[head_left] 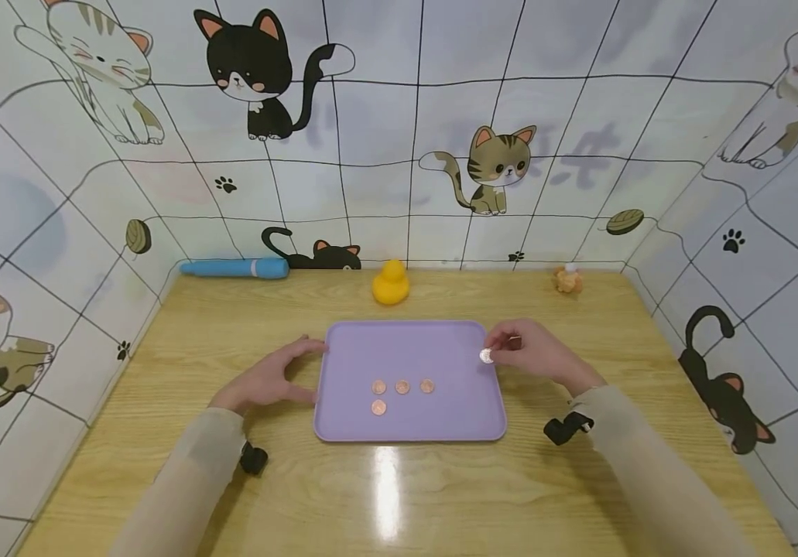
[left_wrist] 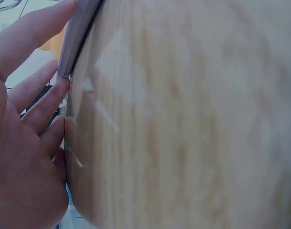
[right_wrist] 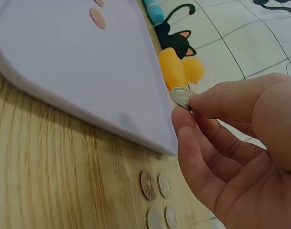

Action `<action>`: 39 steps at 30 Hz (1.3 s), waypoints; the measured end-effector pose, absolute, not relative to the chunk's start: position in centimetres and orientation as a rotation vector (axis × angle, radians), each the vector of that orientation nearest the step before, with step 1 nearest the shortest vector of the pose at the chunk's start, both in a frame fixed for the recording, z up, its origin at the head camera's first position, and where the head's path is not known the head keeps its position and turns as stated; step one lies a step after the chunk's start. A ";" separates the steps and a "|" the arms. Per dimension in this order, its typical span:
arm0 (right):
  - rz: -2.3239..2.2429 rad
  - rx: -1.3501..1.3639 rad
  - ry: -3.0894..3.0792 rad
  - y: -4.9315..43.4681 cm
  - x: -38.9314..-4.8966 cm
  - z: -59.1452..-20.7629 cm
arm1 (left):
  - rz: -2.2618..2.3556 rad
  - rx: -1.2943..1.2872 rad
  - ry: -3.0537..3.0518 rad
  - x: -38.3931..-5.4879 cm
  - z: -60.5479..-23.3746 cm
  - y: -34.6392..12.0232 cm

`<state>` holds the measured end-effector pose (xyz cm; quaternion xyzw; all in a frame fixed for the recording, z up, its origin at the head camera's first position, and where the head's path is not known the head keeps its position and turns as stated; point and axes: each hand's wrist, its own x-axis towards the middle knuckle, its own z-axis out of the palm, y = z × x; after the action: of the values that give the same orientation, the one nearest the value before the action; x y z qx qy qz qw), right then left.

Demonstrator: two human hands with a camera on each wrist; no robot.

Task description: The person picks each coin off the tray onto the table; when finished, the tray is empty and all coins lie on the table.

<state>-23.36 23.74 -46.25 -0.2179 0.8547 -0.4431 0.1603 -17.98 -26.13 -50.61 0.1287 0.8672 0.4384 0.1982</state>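
Note:
A lilac tray (head_left: 405, 348) lies on the table, with several copper coins (head_left: 402, 387) flat on it: three in a row and another below the leftmost. My right hand (head_left: 534, 353) pinches a silver coin (right_wrist: 182, 97) between thumb and fingers, up at the tray's right edge. Beside the tray near that hand, the right wrist view shows a copper coin (right_wrist: 147, 185) and silver coins (right_wrist: 164, 185) on the wood; the hand hides them in the head view. At the tray's left side, my left hand (head_left: 269, 379) rests with fingers extended, fingertips at the rim.
Behind the tray stands a yellow rubber duck (head_left: 391, 284). A blue cylindrical object (head_left: 234, 268) lies along the back wall at left, and a small orange figure (head_left: 569, 279) sits at the back right. Cat-print sheets (head_left: 385, 124) enclose the wooden table (head_left: 287, 480) on the back and sides.

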 end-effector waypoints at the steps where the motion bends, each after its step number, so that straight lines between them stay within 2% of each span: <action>1: -1.273 -0.618 2.445 24.1 -23.3 -46.3 | 1.227 0.368 2.427 -18.0 -50.6 -26.1; 20: -1.117 -0.577 2.636 29.1 -22.5 -47.0 | 1.246 0.389 2.425 -18.5 -50.6 -26.3; 39: -0.989 -0.445 2.757 30.8 -22.1 -48.3 | 1.235 0.348 2.420 -18.1 -50.7 -26.3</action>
<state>-22.15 30.77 -48.31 -0.1495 0.9269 -0.3326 0.0893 -18.09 -26.30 -50.65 0.1244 0.8657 0.4417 0.2000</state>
